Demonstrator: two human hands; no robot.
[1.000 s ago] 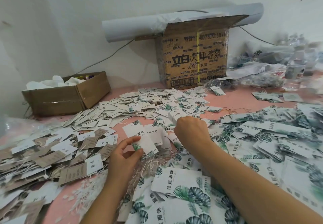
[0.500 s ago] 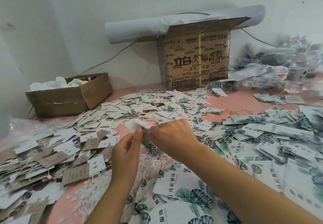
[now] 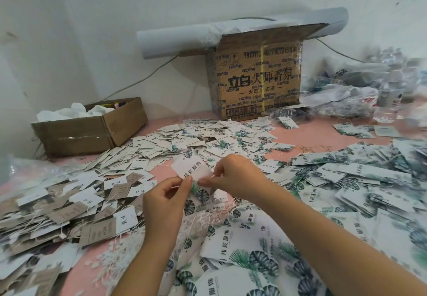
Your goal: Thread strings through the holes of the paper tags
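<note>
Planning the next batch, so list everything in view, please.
held tag: one, white with green leaf, between both hands.
leaf tags: many, white and green, centre and right.
brown tags: many, brown and white, left.
strings: a bundle, white, below the hands.
printed box: one, brown, back centre.
small box: one, brown, back left.
paper roll: one, pale grey, above printed box.
table: one, pink, underneath everything.
left hand: one, pinches held tag's lower edge.
right hand: one, pinches held tag's right corner.
</note>
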